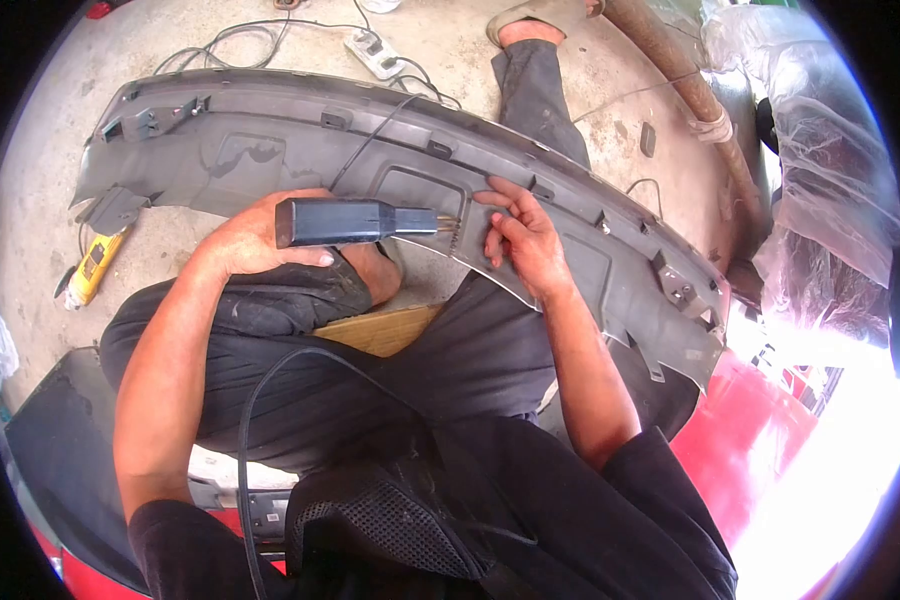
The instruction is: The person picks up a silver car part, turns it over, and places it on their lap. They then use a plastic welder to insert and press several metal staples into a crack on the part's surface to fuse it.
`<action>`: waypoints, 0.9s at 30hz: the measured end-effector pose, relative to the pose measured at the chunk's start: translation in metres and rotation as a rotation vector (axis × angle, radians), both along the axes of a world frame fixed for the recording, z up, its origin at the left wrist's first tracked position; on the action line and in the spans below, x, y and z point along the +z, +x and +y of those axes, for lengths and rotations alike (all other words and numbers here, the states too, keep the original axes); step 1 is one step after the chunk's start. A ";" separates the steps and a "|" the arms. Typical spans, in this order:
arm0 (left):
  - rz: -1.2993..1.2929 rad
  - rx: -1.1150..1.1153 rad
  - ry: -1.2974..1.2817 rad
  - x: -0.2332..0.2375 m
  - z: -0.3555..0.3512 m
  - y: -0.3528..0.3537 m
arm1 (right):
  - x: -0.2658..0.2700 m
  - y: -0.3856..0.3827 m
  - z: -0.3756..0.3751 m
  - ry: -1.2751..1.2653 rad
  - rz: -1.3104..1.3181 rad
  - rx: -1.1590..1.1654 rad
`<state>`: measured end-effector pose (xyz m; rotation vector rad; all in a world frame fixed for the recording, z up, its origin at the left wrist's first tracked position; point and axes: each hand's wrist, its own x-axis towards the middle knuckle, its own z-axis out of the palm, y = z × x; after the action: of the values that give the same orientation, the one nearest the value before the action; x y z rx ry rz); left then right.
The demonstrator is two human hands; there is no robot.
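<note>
My left hand is closed around a black hot stapler, a plastic welder with brass prongs at its right end. Those prongs point at a row of small metal staples or marks along a crack near the lower edge of a grey plastic car bumper. The curved bumper lies inner side up across my legs. My right hand rests on or just over the bumper, right of the prongs, its fingers apart and slightly bent. I cannot see anything in it. A dark cord crosses the bumper behind the stapler.
A yellow power tool lies on the concrete floor at left. Beyond the bumper is a white power strip with cables. A rusty pipe and plastic-wrapped items stand at right, above a red panel. Another dark panel lies lower left.
</note>
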<state>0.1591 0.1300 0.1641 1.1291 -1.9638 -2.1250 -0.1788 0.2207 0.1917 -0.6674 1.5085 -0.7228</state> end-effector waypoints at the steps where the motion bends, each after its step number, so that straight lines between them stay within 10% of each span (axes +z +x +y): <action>1: 0.000 0.000 0.000 -0.001 0.000 0.000 | 0.000 0.000 0.000 0.000 -0.003 -0.001; 27: -0.049 0.149 0.052 0.027 -0.017 0.019 | -0.001 -0.002 0.001 -0.002 -0.013 -0.002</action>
<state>0.1783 0.1131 0.1908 1.3043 -1.7905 -2.1031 -0.1811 0.2216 0.1909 -0.6616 1.4967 -0.7292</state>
